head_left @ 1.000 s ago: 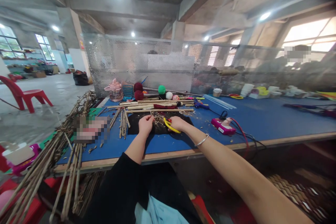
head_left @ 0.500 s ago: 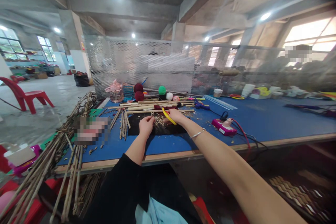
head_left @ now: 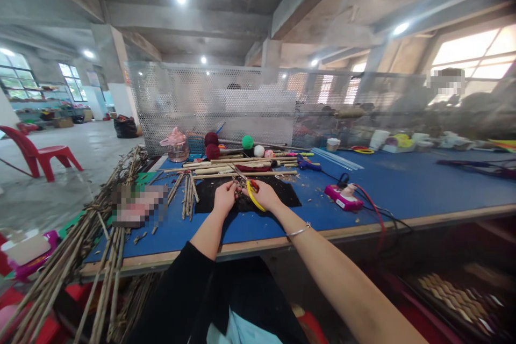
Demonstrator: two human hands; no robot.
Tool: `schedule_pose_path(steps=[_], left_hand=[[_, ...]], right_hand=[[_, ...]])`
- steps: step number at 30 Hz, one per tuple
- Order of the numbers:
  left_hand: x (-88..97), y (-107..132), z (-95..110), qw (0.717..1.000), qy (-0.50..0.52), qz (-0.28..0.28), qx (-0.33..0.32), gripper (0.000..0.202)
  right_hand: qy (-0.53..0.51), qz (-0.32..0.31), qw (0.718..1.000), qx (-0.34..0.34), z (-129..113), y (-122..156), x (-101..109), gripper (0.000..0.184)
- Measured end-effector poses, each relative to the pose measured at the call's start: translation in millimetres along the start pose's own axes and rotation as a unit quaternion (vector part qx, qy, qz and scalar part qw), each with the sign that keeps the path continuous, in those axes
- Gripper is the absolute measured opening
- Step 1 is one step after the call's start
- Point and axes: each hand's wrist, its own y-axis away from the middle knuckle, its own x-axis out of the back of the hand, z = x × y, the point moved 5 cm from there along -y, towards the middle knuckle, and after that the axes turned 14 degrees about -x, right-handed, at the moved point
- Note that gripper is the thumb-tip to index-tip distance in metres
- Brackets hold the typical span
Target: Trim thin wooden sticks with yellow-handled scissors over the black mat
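Note:
My right hand (head_left: pixel 266 196) is closed around scissors (head_left: pixel 255 199) with yellow and red handles. Their blades point up and to the left, over the back edge of a black cloth (head_left: pixel 285 191). Close beside them, my left hand (head_left: pixel 224 197) pinches something too small to make out, thumb and fingertips together. Small pale chips lie on the cloth between the two hands, partly hidden by the fingers. Left of the cloth are several short cut sticks (head_left: pixel 187 197), and longer peeled sticks (head_left: pixel 209 172) lie just behind it.
A large bundle of thin branches (head_left: pixel 86 236) leans across the table's left edge. Yarn balls (head_left: pixel 247 142), a blue glue gun (head_left: pixel 308 163) and a pink jar (head_left: pixel 176 149) stand toward the back. At right sits a purple power strip (head_left: pixel 343 197) with cords. A mesh screen (head_left: pixel 258 102) rises behind.
My right hand has turned and moved slightly down; the scissors' blades now show, pointing up-left. My left hand stays pinched in nearly the same place. The view has shifted slightly.

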Motion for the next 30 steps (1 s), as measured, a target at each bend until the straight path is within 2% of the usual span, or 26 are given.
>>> schedule_pose_path(steps=[3, 6, 10, 16, 20, 23, 26, 28, 30], left_hand=[[-0.6, 0, 0, 1.0, 0.001, -0.002, 0.0, 0.03], [0.3, 0, -1, 1.0, 0.002, 0.007, 0.014, 0.028], [0.7, 1, 1, 1.0, 0.001, 0.012, 0.022, 0.028], [0.8, 2, 1, 0.999, 0.01, 0.016, 0.029, 0.026], [0.1, 1, -1, 1.0, 0.016, 0.013, 0.023, 0.026], [-0.7, 1, -1, 0.999, 0.025, 0.011, 0.019, 0.027], [-1.6, 2, 2, 0.999, 0.034, 0.009, 0.015, 0.028], [-2.5, 3, 5, 0.999, 0.037, 0.004, 0.008, 0.028], [-3.1, 3, 7, 1.0, 0.031, -0.003, -0.001, 0.028]], right_hand=[[-0.06, 0.009, 0.998, 0.024, -4, -4, 1, 0.033], [-0.117, 0.016, 0.993, -0.019, 0, -17, 3, 0.027], [-0.171, -0.007, 0.983, -0.072, 4, -38, 1, 0.024], [-0.211, -0.063, 0.974, -0.044, -4, -51, -6, 0.02], [-0.246, -0.073, 0.966, -0.017, -3, -51, -5, 0.026], [-0.215, -0.028, 0.976, -0.009, 2, -47, 2, 0.032], [-0.128, 0.024, 0.991, 0.019, 4, -33, 9, 0.033], [-0.069, 0.042, 0.997, 0.021, 5, -21, 10, 0.034], [-0.018, 0.033, 0.999, -0.001, 8, -9, 6, 0.034]])
